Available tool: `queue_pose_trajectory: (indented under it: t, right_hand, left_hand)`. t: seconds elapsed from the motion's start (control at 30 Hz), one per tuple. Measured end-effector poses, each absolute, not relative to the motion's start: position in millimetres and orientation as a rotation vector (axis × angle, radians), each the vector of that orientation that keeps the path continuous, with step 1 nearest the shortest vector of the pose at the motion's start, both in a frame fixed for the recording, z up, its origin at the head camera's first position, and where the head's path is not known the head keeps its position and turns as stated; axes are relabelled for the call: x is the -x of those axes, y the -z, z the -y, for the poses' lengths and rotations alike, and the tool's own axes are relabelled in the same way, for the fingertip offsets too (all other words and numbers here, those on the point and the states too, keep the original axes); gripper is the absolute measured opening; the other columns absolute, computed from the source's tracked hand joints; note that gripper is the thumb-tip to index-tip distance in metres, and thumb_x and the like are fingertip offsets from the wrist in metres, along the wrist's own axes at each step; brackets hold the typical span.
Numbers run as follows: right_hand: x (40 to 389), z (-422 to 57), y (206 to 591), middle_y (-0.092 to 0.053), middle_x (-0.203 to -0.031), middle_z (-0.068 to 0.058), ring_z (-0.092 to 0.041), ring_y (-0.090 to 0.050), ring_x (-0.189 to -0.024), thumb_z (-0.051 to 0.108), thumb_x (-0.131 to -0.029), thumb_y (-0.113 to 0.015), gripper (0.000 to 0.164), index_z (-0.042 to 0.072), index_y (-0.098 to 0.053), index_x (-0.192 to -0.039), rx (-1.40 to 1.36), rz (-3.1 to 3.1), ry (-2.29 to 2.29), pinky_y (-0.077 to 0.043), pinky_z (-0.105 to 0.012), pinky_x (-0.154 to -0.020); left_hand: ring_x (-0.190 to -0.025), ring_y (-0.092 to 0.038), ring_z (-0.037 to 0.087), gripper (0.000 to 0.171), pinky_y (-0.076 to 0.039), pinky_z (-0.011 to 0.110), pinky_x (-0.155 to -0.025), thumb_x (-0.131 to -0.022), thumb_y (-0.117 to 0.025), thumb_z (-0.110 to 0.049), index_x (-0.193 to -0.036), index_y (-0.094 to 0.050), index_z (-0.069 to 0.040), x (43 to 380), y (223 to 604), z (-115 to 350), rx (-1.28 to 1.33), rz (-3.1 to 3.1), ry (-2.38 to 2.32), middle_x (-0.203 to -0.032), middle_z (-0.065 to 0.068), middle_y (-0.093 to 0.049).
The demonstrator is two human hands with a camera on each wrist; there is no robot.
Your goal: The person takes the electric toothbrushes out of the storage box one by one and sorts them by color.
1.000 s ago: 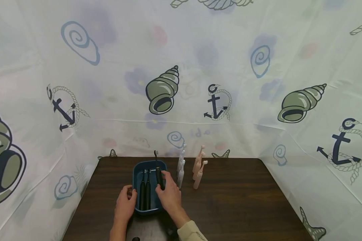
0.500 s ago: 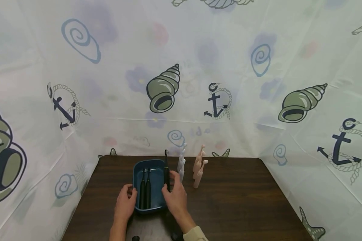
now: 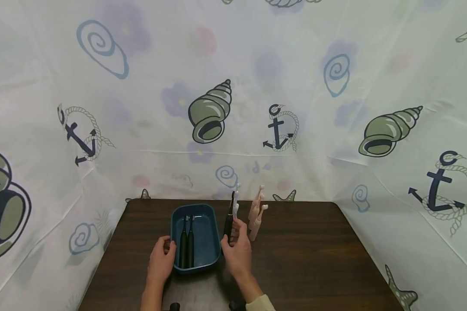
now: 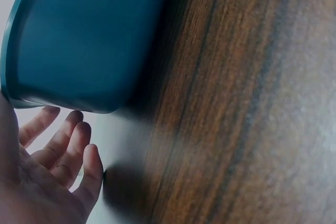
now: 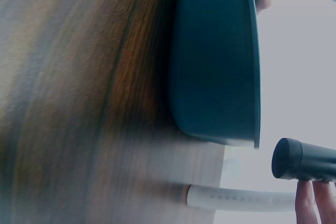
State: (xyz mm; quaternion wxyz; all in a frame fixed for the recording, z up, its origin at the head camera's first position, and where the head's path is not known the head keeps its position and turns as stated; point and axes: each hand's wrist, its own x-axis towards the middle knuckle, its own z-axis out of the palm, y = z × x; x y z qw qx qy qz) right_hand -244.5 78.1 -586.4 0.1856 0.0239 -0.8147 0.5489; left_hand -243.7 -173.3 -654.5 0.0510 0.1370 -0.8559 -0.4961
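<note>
A black electric toothbrush (image 3: 228,224) stands nearly upright in my right hand (image 3: 239,255), pinched between thumb and fingertips, off to the right of the blue tray (image 3: 206,263). The right wrist view shows the base of its handle (image 5: 302,160) above the table, with two fingertips beneath it. Two more black toothbrushes (image 3: 187,248) lie side by side in the tray's left half. My left hand (image 3: 161,261) rests at the tray's left side; in the left wrist view its fingers (image 4: 68,150) are loosely bent by the outer wall, and the thumb is mostly out of frame.
Right behind the held toothbrush stand white toothbrushes (image 3: 235,207), partly hidden. Several pink toothbrushes (image 3: 255,224) stand upright to their right. Small dark objects, one of them a black cap-like piece (image 3: 174,306), sit at the near edge of the dark wooden table (image 3: 315,259).
My right hand has lifted the black toothbrush out of the tray and carried it right, past the rim, towards the white ones. My left hand has stayed at the tray's left side.
</note>
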Motion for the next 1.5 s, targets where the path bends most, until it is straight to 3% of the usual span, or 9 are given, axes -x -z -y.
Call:
queue_pose_trajectory:
  t: [0.47,0.6,0.87,1.5]
  right_hand:
    - [250,-115,591,-0.069,-0.130,-0.008,-0.020,-0.070,-0.101,-0.002,-0.096,-0.074,0.058,0.019,-0.053,-0.145,-0.066,2.154,-1.539,-0.062,-0.037,-0.082]
    - [252,-125,593,-0.069,-0.129,-0.009,-0.020,-0.071,-0.100,-0.002,-0.095,-0.074,0.059,0.017,-0.053,-0.146,-0.042,2.134,-1.521,-0.062,-0.032,-0.080]
    - [254,-147,603,-0.070,-0.128,-0.006,-0.018,-0.071,-0.101,-0.001,-0.095,-0.075,0.057,0.017,-0.055,-0.144,0.088,2.121,-1.436,-0.060,-0.030,-0.081]
    - [279,-191,619,-0.068,-0.131,-0.014,-0.028,-0.071,-0.107,0.004,-0.098,-0.072,0.054,0.013,-0.052,-0.147,0.160,2.135,-1.317,-0.059,-0.056,-0.091]
  left_hand:
    - [-0.117,-0.066,0.032,0.046,-0.052,0.044,-0.087,-0.113,-0.050,-0.035,-0.149,-0.052,-0.006,247,653,172,-0.429,2.600,1.563,-0.139,0.020,-0.064]
    - [-0.118,-0.066,0.034,0.046,-0.053,0.048,-0.091,-0.113,-0.049,-0.034,-0.148,-0.052,-0.005,247,653,171,-0.440,2.593,1.579,-0.139,0.022,-0.063]
    - [-0.118,-0.064,0.033,0.047,-0.050,0.039,-0.086,-0.113,-0.048,-0.037,-0.149,-0.052,-0.007,250,655,171,-0.451,2.585,1.573,-0.140,0.020,-0.063]
    - [-0.123,-0.063,0.030,0.052,-0.045,0.046,-0.088,-0.113,-0.046,-0.046,-0.151,-0.051,-0.012,246,654,170,-0.462,2.596,1.572,-0.144,0.017,-0.062]
